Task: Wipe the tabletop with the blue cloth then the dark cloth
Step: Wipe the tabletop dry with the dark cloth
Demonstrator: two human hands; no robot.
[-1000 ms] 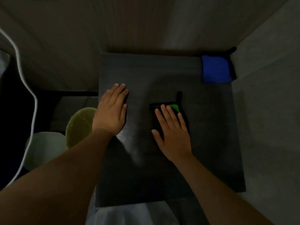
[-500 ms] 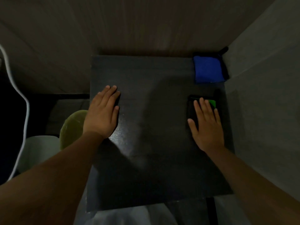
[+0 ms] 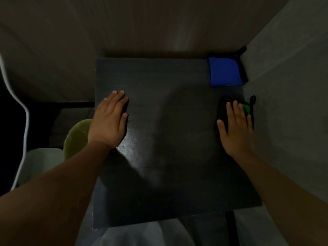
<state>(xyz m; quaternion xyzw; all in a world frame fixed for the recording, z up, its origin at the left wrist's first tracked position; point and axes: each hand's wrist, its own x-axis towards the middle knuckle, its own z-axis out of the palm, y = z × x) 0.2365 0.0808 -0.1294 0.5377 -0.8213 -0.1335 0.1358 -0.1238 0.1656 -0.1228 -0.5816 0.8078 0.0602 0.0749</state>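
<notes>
The right hand [image 3: 236, 128] lies flat, fingers spread, pressing the dark cloth [image 3: 224, 110] at the surface's [image 3: 168, 157] 3 o'clock edge — the blue cloth [image 3: 224, 71] sits at 1 o'clock. The left hand [image 3: 108, 121] rests flat and empty at 9 o'clock.

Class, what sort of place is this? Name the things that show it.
Probably a dim corner of a home: a small dark tabletop pushed against walls, a folded blue cloth, and a white chair beside it.

Dim, grainy footage shows a soft sheen on the dark tabletop [image 3: 159, 157] beside the left forearm's shadow, with wide-angle bending at the edges and murky corners.
</notes>
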